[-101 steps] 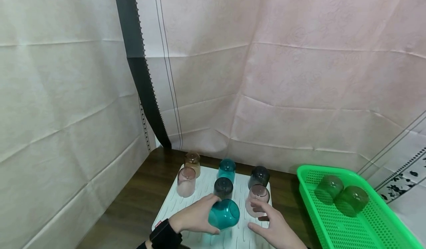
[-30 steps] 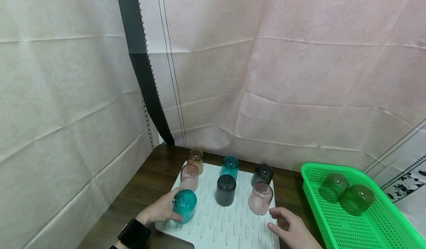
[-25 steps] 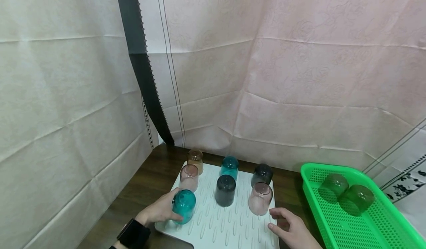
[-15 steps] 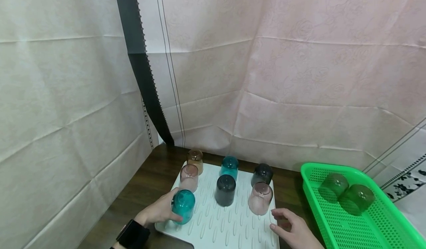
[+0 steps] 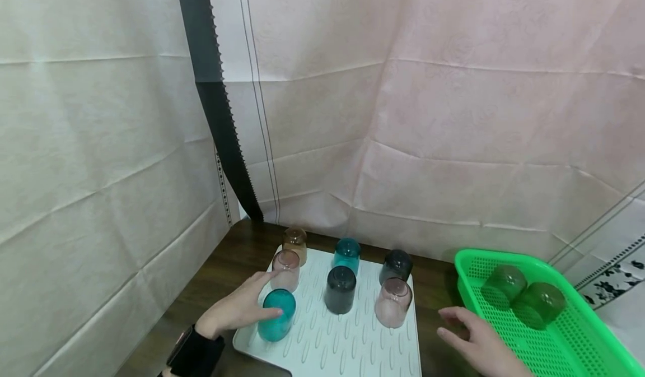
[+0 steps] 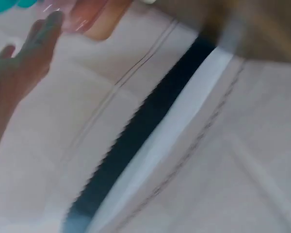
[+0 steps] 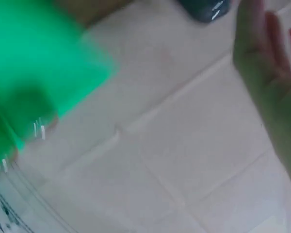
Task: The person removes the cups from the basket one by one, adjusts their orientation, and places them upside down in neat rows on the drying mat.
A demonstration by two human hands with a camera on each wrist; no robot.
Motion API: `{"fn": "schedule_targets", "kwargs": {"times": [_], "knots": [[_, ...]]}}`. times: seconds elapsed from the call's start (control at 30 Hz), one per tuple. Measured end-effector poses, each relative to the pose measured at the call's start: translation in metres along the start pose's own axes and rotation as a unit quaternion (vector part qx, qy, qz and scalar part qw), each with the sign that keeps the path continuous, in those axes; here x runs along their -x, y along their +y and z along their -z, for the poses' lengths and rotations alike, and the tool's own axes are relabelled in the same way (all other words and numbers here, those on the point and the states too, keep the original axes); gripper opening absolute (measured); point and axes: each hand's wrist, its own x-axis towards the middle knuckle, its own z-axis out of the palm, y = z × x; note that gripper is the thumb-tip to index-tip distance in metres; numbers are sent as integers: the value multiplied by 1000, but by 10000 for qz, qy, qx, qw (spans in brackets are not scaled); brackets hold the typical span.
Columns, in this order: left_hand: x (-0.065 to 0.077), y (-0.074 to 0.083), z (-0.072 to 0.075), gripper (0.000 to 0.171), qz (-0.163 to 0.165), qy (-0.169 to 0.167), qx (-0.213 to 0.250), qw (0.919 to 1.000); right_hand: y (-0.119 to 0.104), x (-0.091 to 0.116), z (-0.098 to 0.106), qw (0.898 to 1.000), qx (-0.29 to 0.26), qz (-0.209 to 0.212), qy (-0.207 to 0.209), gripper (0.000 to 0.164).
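Note:
An upside-down teal glass point(image 5: 277, 322) stands at the near left of a white ridged drying tray point(image 5: 327, 360). My left hand point(image 5: 242, 305) is spread around its top, index finger straight and thumb reaching across in front of the glass; whether they touch is unclear. In the left wrist view the fingers look extended beside a pink glass point(image 6: 82, 14). Off the tray's right side, my right hand point(image 5: 486, 340) holds nothing, its fingers loosely bent by the rim of a green basket point(image 5: 471, 304). The right wrist view is blurred.
More inverted glasses stand on the tray: amber point(image 5: 295, 241), another teal point(image 5: 347, 251), dark grey point(image 5: 340, 293), a second dark one point(image 5: 396, 265) and pale pink point(image 5: 393, 304). Two smoky glasses point(image 5: 539, 305) sit inside the basket. Cloth-covered walls point(image 5: 453, 142) close off the back and left.
My left hand carried the teal glass from the tray's middle to its near left, then loosened its fingers around it. My right hand has shifted rightward, away from the tray toward the basket.

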Motion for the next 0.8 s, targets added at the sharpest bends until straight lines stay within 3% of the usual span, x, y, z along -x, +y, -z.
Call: {"fn": "schedule_targets", "kwargs": {"times": [0.2, 0.33, 0.6, 0.8], "knots": [[2, 33, 1, 60, -623, -57, -831, 9946, 4, -6, 44, 9988, 293, 133, -366, 49], [1, 48, -3, 53, -888, -217, -1193, 9886, 19, -15, 76, 9962, 810, 78, -321, 57], [-4, 67, -14, 47, -1046, -539, -1387, 9833, 81, -39, 124, 9879, 1522, 36, -304, 58], [-8, 73, -22, 44, -1080, -846, -1382, 9809, 122, -51, 140, 9826, 1815, -157, -356, 65]]}}
